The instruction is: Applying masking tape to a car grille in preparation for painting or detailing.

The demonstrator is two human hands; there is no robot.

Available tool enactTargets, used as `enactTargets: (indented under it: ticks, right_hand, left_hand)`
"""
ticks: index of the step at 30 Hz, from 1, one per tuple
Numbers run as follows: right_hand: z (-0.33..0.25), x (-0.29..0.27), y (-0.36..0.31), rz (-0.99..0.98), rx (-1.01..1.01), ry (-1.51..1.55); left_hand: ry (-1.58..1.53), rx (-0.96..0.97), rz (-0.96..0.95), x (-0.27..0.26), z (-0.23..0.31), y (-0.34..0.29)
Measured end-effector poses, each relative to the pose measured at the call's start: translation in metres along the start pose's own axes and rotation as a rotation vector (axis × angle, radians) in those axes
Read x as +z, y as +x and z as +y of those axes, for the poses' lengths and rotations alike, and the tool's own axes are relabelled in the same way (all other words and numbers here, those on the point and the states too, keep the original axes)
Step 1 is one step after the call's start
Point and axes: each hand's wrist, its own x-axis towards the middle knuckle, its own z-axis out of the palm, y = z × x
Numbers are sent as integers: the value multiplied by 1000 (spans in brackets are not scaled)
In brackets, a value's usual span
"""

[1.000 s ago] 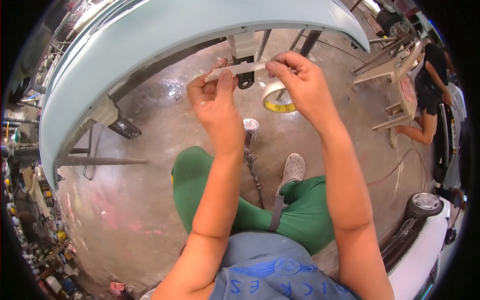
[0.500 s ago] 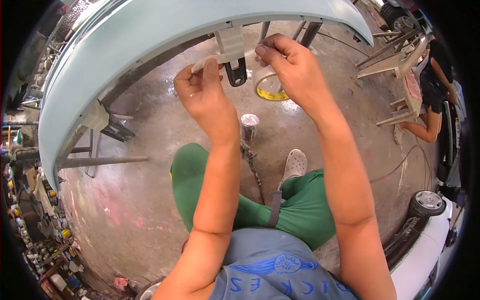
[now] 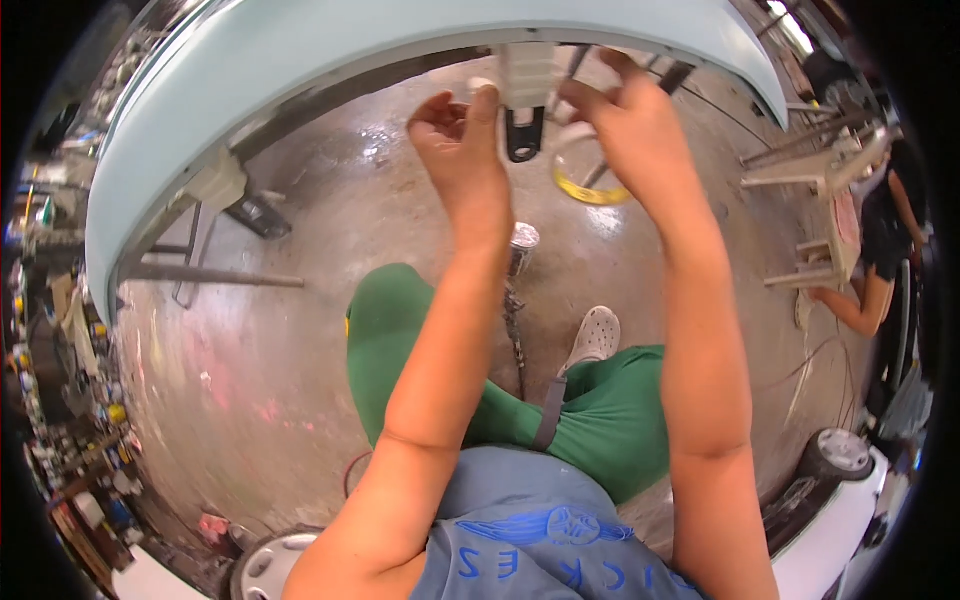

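Note:
A light blue curved car body panel (image 3: 330,50) arches across the top on metal stand legs. From its lower edge hangs a bracket with a black end (image 3: 524,135), its upper part wrapped in pale masking tape (image 3: 527,78). My left hand (image 3: 462,150) is just left of the bracket, its thumb and finger pinching a whitish bit of tape. On the bracket's right, my right hand (image 3: 640,125) is slightly blurred, index finger and thumb apart. A roll of masking tape (image 3: 592,192) with a yellow inner ring hangs under that hand, apparently held by its hidden fingers.
Another partly covered bracket (image 3: 215,185) hangs at the panel's left. A cup-like container (image 3: 522,245) stands on the floor beyond my knees. A pale plastic chair (image 3: 825,210) and another person (image 3: 880,240) are at right. Cluttered shelves line the left; car wheels show below.
The view has shifted, so the panel and bracket sit farther right. My right index finger has lifted away from the thumb, and the roll hangs beside the bracket.

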Motion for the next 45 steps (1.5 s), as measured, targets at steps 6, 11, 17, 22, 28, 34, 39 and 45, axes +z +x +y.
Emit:
enactTargets:
  ticks: [6, 11, 17, 22, 28, 34, 39, 45]
  right_hand:
    - [-23, -37, -42, -182, 152, 136]
    - [-28, -14, -51, -297, 194, 422]
    - [-22, -7, -33, -443, 203, 619]
    - [-13, -15, -18, -497, 216, 765]
    - [-1, -35, -53, -294, 278, 176]
    - [4, -34, -104, -174, -99, -3]
    - [18, -38, -125, -73, -56, -112]
    - [17, -44, -133, -128, 33, -192]
  left_hand:
    - [78, 288, -21, -11, 11, -36]
    - [186, 406, -218, -11, 15, -39]
    - [200, 275, -334, -13, 27, -22]
    - [279, 369, -433, -10, 15, -8]
    - [241, 172, -284, -50, 42, -26]
    - [57, -203, -636, -36, 43, -67]
    - [89, -267, -801, -41, 20, -71]
    - [102, -383, -790, -38, 1, -85]
